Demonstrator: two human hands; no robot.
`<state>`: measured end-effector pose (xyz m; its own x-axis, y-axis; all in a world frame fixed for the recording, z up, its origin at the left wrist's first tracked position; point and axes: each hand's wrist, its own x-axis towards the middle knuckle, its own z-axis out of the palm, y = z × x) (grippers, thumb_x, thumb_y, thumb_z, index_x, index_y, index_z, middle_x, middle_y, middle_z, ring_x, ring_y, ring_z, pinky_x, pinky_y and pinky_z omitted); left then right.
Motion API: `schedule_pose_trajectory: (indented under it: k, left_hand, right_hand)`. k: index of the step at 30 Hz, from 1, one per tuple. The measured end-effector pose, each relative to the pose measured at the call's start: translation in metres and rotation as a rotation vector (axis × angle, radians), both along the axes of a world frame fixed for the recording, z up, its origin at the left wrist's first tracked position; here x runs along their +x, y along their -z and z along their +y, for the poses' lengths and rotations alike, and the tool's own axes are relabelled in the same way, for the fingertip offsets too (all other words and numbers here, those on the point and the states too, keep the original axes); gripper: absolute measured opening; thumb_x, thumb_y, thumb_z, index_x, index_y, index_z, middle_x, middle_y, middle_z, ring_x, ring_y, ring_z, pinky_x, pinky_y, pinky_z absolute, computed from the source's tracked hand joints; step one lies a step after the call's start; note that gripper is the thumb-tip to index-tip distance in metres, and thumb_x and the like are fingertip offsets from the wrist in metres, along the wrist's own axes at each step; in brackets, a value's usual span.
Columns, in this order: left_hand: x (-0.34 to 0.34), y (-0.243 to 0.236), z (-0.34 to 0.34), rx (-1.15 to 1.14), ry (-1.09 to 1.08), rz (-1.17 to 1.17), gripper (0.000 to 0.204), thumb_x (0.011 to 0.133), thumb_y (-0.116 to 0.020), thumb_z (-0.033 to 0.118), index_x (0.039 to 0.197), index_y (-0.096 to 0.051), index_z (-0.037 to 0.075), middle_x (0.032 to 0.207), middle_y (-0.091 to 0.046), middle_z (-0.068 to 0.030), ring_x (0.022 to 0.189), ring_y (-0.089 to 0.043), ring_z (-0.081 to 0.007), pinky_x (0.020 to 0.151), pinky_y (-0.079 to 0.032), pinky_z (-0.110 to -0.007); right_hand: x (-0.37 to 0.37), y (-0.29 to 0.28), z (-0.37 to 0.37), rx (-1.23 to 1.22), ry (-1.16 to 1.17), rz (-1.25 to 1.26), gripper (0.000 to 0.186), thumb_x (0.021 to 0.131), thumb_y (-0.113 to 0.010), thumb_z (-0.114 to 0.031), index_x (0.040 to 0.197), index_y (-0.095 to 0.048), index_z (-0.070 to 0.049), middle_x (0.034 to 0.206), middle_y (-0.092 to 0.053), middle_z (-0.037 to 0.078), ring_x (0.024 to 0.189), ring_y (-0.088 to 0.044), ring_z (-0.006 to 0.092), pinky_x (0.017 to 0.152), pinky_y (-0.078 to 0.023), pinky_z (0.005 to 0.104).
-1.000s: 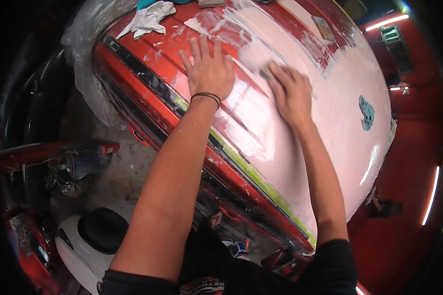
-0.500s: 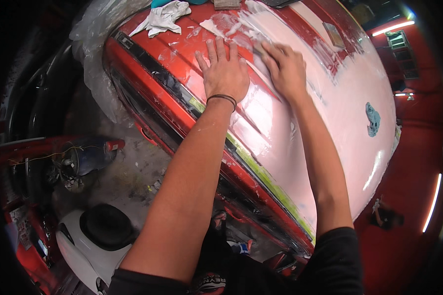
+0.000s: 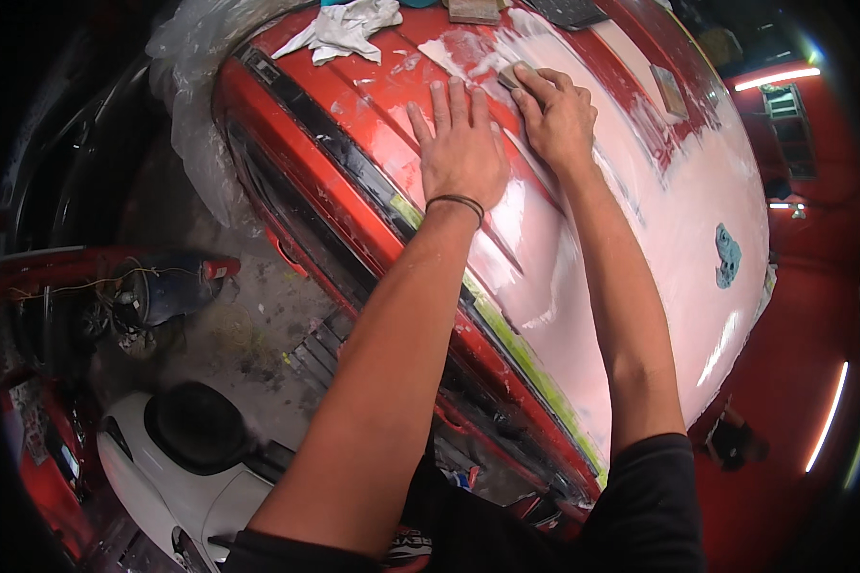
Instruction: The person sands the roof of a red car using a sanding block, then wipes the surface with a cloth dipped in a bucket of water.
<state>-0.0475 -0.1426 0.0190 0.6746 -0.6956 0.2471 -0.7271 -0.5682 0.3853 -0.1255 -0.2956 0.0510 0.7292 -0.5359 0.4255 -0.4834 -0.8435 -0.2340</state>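
Observation:
A car roof spreads out before me, bare red on its left and coated with pale pinkish filler or primer on its right. My left hand lies flat on the red part, fingers stretched and spread, holding nothing. To its right, my right hand grips a small greyish sanding block, pressed to the surface where red meets pale coating. Part of the block is hidden under the fingers. A raised crease runs in the panel between the two hands.
A white glove lies on the far roof, near a brown block. Another block rests farther right. Yellow-green tape lines the roof edge. Plastic sheeting hangs at the far left; a white vehicle stands below left.
My right hand has slid the sanding block slightly farther from me along the roof. My left hand stays flat in about the same spot. The whole view has shifted a little.

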Motion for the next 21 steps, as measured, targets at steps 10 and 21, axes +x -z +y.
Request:
schedule_pose_trajectory:
  k: [10,21]
  left_hand:
    - [0.006,0.003,0.014,-0.005,-0.015,-0.015,0.068,0.113,-0.052,0.029,0.174,-0.037,0.004,0.184,-0.031,-0.0219,0.174,-0.020,-0.0422,0.139,-0.011,-0.070]
    - [0.030,0.005,0.021,-0.104,0.166,0.091,0.068,0.109,-0.057,0.029,0.170,-0.043,0.003,0.183,-0.038,-0.0174,0.173,-0.026,-0.0402,0.138,-0.013,-0.070]
  right_hand:
    - [-0.124,0.006,0.071,0.068,-0.024,-0.033,0.031,0.099,-0.084,-0.026,0.130,-0.089,-0.027,0.146,-0.072,0.006,0.130,-0.062,0.0343,0.114,-0.046,0.0504]
    - [-0.088,0.005,0.085,-0.002,0.043,-0.022,0.034,0.100,-0.084,-0.024,0.133,-0.087,-0.031,0.146,-0.073,0.007,0.131,-0.062,0.0362,0.116,-0.046,0.0509]
